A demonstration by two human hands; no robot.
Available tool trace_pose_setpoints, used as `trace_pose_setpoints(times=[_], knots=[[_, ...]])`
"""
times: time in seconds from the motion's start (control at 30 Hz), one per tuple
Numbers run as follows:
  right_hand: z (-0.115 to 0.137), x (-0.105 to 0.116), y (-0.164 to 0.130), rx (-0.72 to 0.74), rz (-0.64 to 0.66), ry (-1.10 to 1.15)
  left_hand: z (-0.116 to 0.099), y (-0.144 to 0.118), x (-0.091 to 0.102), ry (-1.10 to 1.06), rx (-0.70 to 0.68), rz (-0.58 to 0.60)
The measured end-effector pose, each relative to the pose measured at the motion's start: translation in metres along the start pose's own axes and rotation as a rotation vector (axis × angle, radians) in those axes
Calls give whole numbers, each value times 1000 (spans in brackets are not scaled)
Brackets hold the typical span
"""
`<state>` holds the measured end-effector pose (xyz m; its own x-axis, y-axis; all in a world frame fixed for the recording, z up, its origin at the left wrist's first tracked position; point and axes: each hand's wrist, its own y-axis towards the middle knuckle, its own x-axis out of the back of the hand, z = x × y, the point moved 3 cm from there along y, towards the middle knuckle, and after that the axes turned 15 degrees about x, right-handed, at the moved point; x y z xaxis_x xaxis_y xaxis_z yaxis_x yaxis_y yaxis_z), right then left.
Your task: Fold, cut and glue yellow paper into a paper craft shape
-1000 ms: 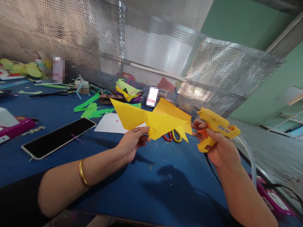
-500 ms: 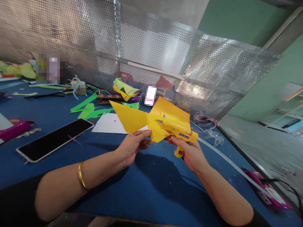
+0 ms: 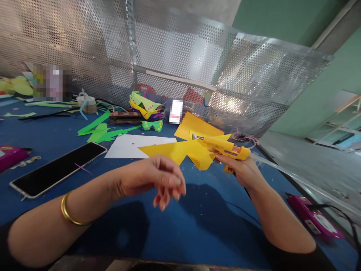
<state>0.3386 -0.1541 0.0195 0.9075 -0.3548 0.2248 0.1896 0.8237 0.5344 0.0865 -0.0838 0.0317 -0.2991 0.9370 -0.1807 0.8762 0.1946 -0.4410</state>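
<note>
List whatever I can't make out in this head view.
Head view:
Most of the grip on the yellow glue gun: covered by the right hand.
Print on its label: too small.
Part of the white sheet: behind the yellow paper.
Lit screen: pixelated.
Left purple device: cut off by the left edge.

On the blue table (image 3: 50, 133) I see a smartphone (image 3: 58, 169) with dark screen, a thin purple strip (image 3: 84, 168) lying over its edge. Farther back there are bright green paper strips (image 3: 97, 132) and a dotted green bow (image 3: 152, 125), before a perforated metal sheet (image 3: 180, 49).
</note>
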Motion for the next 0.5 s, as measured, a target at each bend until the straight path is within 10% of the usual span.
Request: trace_pose_setpoints(times=[0.13, 0.23, 0.5], knots=[[11, -9, 0, 59, 92, -85, -18, -4, 26, 129, -460, -796], [18, -14, -1, 135, 174, -123, -21, -3, 33, 493, -523, -1093], [22, -28, -9, 223, 368, -181, 4, 22, 30, 432, -71, -504]])
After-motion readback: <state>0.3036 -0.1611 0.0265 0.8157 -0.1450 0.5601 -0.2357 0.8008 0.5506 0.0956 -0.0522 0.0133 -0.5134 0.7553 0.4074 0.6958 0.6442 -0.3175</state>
